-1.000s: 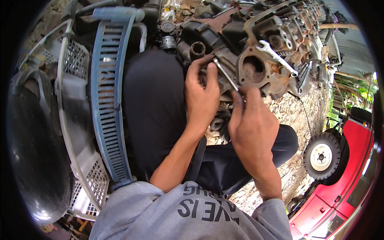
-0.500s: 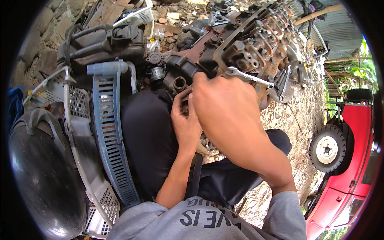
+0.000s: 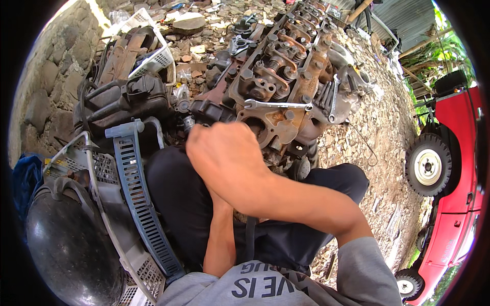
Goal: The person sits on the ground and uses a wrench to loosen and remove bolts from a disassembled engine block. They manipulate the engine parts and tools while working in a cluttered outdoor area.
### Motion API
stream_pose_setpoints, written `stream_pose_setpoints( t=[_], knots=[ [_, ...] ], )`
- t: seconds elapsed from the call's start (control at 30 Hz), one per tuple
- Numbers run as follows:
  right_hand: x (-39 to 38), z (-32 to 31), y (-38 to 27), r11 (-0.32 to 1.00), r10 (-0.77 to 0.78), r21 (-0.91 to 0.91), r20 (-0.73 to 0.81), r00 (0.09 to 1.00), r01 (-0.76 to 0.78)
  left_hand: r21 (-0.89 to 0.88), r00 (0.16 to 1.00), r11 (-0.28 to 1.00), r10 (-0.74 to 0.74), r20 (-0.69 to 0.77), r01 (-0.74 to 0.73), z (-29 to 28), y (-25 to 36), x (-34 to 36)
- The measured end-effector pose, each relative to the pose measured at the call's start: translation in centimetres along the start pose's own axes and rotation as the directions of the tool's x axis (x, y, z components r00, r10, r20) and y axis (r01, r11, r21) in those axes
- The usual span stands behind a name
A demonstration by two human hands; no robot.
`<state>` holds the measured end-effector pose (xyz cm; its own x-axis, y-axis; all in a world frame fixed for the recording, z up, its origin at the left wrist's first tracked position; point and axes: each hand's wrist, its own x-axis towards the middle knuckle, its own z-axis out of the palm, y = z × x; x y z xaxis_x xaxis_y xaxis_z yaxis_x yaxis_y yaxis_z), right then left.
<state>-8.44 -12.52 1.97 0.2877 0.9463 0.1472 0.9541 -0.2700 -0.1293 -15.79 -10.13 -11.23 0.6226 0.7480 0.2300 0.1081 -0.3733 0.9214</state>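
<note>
Two edges we mark: engine head (image 3: 306, 79) ahead, blue crate (image 3: 140, 188) left; gravel (image 3: 380, 148) stretches right. Right hand (image 3: 224, 155) curled, contents unclear; left hand hidden beneath, state unreadable.

Engine (image 3: 273, 81) rusty brown and grey; wrench (image 3: 278, 105) silver. Slotted panel (image 3: 138, 188) blue-grey. Trousers (image 3: 173, 188) black. Shirt (image 3: 255, 296) grey, black lettering. Car (image 3: 457, 201) red, wheel rim (image 3: 427, 167) cream.

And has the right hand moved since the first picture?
Yes, leftward: judged against the engine flange, the right hand has gone from below its round opening to that opening's lower left.
</note>
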Motion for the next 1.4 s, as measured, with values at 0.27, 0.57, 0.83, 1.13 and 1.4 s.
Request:
stream_pose_setpoints(
  t=[0.27,0.57,0.83,1.13,1.4],
  knots=[
    [-4.2,-0.3,0.4,0.978,0.169,-0.13,0.023,0.985,-0.165,-0.343,0.965,0.907,-0.261,0.003,0.246,1.8,-0.6,-0.2],
    [0.6,-0.9,1.1,0.997,0.061,-0.049,-0.119,0.991,-0.067,-0.652,0.92,0.706,-0.39,-0.032,0.277,2.3,-0.6,0.0],
    [5.2,-0.1,2.0,0.996,0.086,-0.016,0.006,0.996,-0.086,-0.417,0.956,0.892,-0.256,-0.145,0.176,3.2,-2.4,-0.9],
    [-2.0,1.1,-0.3,0.987,0.159,-0.007,-0.111,0.981,-0.161,-0.319,0.985,0.936,-0.168,-0.038,0.147,2.0,-1.5,-0.8],
    [-10.9,1.9,3.5,0.988,0.146,0.06,-0.069,0.987,-0.142,-0.435,0.943,0.865,-0.319,-0.09,0.251,2.2,1.7,-0.3]
  ],
)
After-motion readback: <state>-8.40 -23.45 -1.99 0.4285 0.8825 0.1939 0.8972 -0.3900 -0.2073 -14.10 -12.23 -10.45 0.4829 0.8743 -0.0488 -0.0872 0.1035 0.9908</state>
